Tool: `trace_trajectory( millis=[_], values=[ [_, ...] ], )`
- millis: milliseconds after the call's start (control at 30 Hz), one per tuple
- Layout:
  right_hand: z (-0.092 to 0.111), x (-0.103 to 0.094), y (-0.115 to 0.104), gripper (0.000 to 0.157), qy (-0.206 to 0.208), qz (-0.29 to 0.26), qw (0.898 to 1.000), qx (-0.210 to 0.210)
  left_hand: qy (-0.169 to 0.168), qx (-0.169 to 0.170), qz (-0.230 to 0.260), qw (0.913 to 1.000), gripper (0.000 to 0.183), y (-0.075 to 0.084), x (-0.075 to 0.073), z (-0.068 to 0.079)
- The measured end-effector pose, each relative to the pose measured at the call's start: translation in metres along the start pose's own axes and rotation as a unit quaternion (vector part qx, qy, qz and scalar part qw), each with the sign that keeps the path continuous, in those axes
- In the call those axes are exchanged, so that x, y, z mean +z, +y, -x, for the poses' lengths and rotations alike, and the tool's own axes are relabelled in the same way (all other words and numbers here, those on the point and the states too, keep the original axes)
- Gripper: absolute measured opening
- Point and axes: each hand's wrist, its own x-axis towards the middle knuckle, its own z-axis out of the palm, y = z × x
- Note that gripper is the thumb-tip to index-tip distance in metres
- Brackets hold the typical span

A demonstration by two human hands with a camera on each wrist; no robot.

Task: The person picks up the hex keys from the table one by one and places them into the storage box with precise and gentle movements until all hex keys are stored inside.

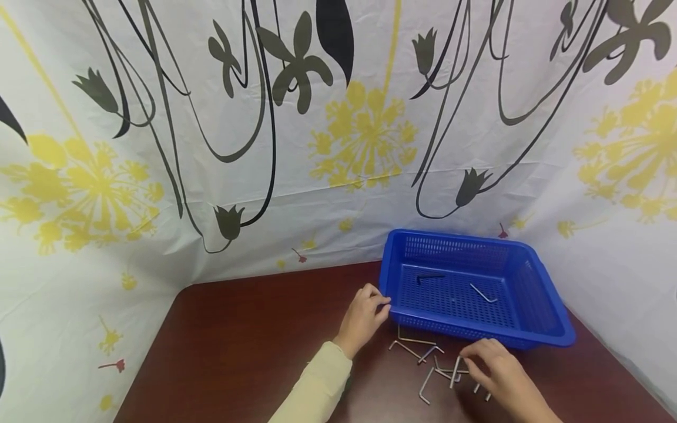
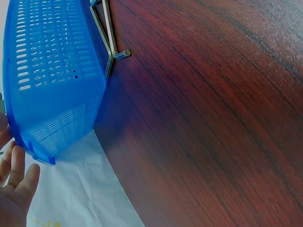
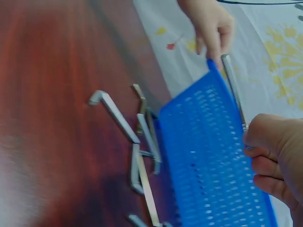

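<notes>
My left hand [image 1: 364,317] pinches the near-left corner of the rim of a blue plastic basket [image 1: 388,264], fingertips over the edge. Between thumb and fingers of my right hand [image 1: 499,373] is a silver hex key [image 1: 455,371], held by one end in front of the basket; the right wrist view shows its long arm [image 3: 234,90] pointing away from the fingers. Under and around that hand lie several loose hex keys, among them a silver one [image 1: 426,385] and a brass-toned one [image 1: 418,341]. Inside the basket rest a black hex key [image 1: 431,277] and a silver hex key [image 1: 482,292].
The basket stands at the back right of a dark red-brown wooden table [image 1: 238,346]. Behind and beside the table hangs a white cloth [image 1: 296,223] with grey and yellow plant prints. The loose keys lie close along the basket's near side.
</notes>
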Motion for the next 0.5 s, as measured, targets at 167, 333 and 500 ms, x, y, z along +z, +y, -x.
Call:
trace_trajectory(
  millis=[167,333,500],
  values=[
    [-0.013,-0.012,0.008,0.028,-0.001,0.018,1.0,0.015,0.003,0.005,0.002,1.0,0.014,-0.001,-0.001,0.0],
    [-0.028,-0.021,0.016,0.033,0.003,0.042,0.999,0.022,0.003,0.009,0.002,1.0,0.014,-0.002,0.0,0.001],
    [-0.043,-0.026,0.023,0.031,-0.009,0.064,0.998,0.023,0.005,0.009,0.001,1.0,0.014,-0.002,0.001,0.001]
  ],
)
